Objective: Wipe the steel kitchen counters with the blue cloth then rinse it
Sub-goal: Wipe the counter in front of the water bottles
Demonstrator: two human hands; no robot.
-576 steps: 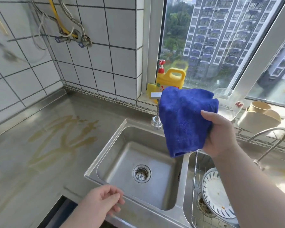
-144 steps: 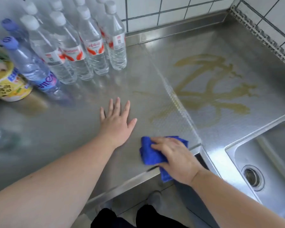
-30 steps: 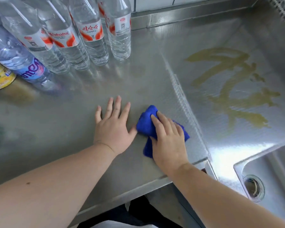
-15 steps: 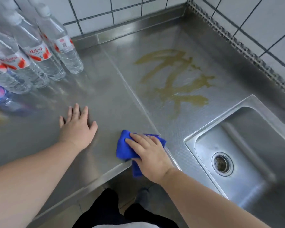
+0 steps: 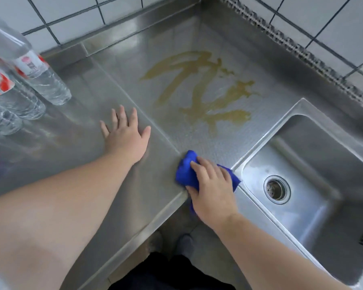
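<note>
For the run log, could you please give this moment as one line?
right hand presses blue cloth at counter edge | left hand flat on counter | yellow stain unwiped

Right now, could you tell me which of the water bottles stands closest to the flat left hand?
The rightmost water bottle, with the red-and-white label, stands closest to the left hand. The other bottles sit further left, toward the frame edge.

Setting: kitchen | Evidence: steel desk (image 5: 122, 65) joined to inset sink (image 5: 314, 164) with drain (image 5: 277, 189) | white tiled wall (image 5: 82, 15) behind | bottled water (image 5: 36, 68) stored
</note>
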